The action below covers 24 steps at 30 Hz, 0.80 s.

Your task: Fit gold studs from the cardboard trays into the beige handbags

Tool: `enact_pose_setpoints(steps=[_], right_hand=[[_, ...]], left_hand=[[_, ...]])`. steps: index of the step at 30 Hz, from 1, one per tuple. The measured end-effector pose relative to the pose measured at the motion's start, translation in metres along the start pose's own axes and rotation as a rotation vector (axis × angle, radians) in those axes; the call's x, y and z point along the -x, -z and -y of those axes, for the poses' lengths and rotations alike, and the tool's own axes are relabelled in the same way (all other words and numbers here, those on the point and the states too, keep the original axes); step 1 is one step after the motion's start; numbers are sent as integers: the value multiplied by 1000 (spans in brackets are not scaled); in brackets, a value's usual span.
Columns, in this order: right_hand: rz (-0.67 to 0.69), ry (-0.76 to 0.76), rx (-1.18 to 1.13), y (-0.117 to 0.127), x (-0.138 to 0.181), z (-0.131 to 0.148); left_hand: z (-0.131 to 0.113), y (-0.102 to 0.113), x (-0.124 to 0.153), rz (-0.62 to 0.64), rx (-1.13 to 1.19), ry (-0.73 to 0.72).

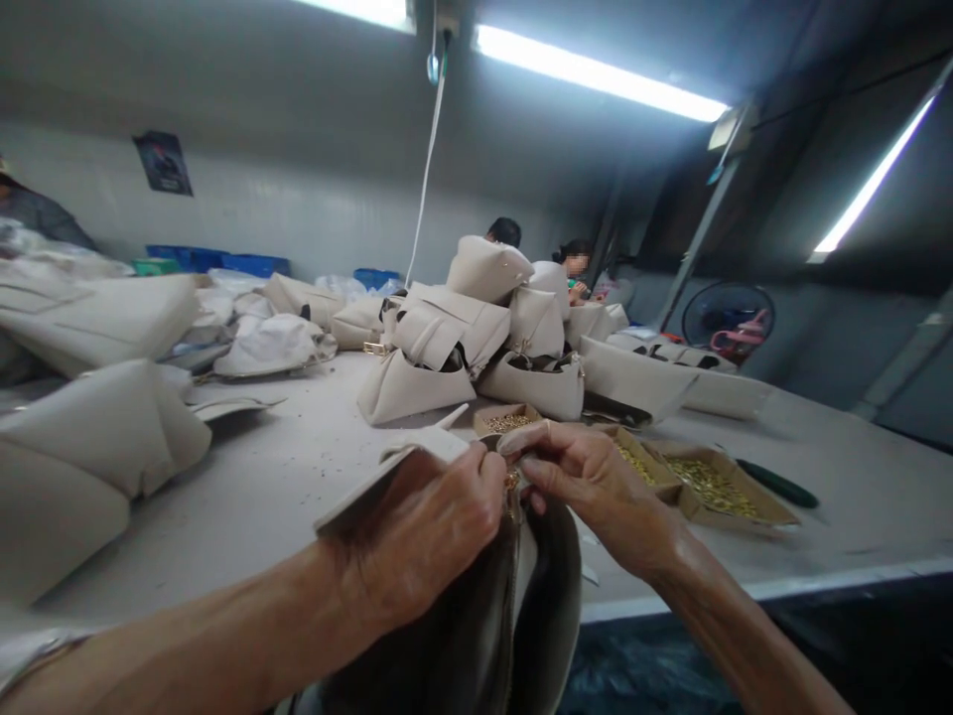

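My left hand (417, 526) is closed round the top edge of a cream handbag (521, 616) with a dark lining, held up at the near table edge. My right hand (588, 477) pinches a small gold metal fitting (512, 480) against the bag's rim, fingertips pressed together beside my left thumb. The fitting is mostly hidden by my fingers. Just behind my hands stand cardboard trays of small gold parts (711, 487), and a smaller one (507, 420).
The grey table (283, 467) carries piles of cream handbags (462, 338) in the middle and more at the left (89, 437). A dark green tool (778, 484) lies at the right. Other people sit at the far end (573, 263). A fan (728, 318) stands at the back right.
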State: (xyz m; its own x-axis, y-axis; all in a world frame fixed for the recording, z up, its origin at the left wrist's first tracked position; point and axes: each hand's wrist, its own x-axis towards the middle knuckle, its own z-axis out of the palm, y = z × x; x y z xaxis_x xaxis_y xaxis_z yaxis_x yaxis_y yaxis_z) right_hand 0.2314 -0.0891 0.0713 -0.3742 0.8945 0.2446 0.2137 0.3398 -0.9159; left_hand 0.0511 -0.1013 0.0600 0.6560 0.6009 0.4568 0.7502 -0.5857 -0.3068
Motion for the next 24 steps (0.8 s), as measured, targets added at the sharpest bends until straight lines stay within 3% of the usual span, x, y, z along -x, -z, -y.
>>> enact_pose_setpoints(steps=[6, 13, 18, 24], right_hand=[[-33, 34, 88, -6, 1, 9], [-227, 151, 476, -16, -5, 7], [-329, 194, 573, -16, -19, 0], [-355, 228, 713, -18, -32, -9]], left_hand=[[0, 3, 2, 6, -102, -79], [2, -1, 1, -5, -178, -209], [-2, -4, -1, 58, -234, -208], [-8, 14, 6, 126, -255, -242]])
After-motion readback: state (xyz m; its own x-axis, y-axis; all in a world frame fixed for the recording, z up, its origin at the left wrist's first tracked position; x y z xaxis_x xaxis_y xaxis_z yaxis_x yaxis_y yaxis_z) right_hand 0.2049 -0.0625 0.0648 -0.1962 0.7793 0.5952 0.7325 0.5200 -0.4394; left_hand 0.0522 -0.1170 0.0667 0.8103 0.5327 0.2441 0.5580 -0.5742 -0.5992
